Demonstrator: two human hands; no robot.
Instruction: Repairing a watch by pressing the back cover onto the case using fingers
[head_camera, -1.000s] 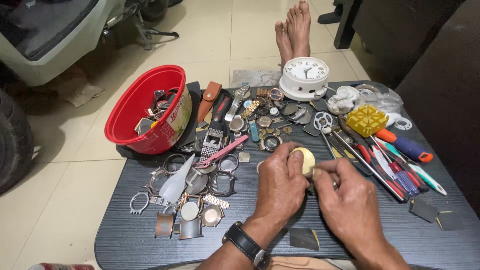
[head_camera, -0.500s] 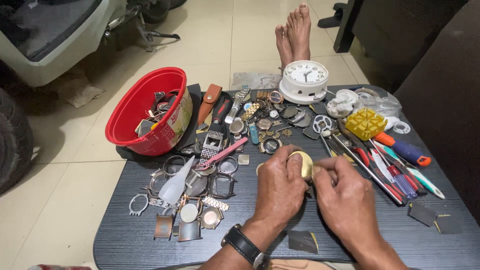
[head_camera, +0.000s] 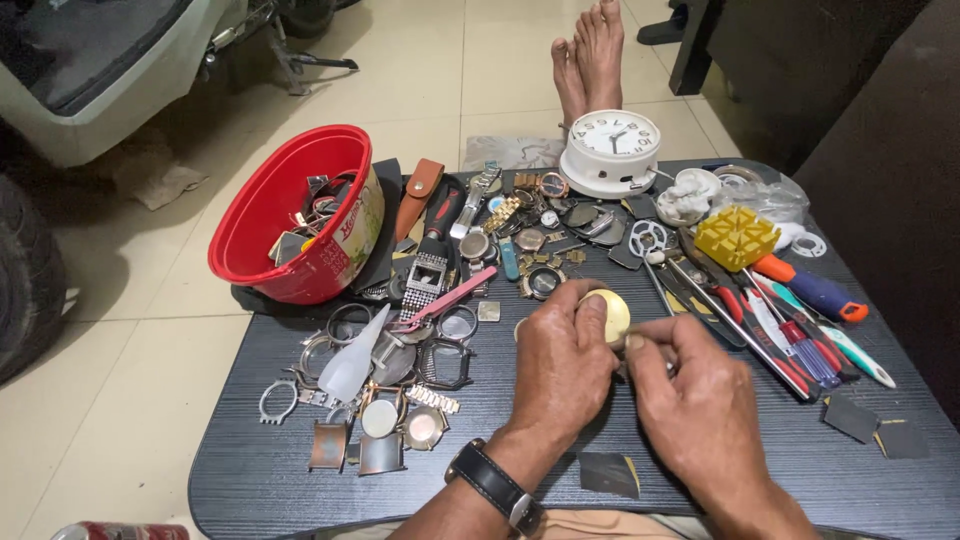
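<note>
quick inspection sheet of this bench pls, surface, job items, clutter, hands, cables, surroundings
surface: dark wood-grain table, crowded at the back, barer near the person.
job's things: pale yellow round piece pinched in the left hand; what the right hand pinches beside it is too small to tell.
clutter: red bowl of parts, loose watch cases, pink tweezers, white clock, yellow block, screwdrivers, dark scraps.
grippers: both hands closed, together at table centre; black wristwatch on the left wrist.
cables: nothing seen.
surroundings: tiled floor, bare feet beyond the table, tyre at left.
</note>
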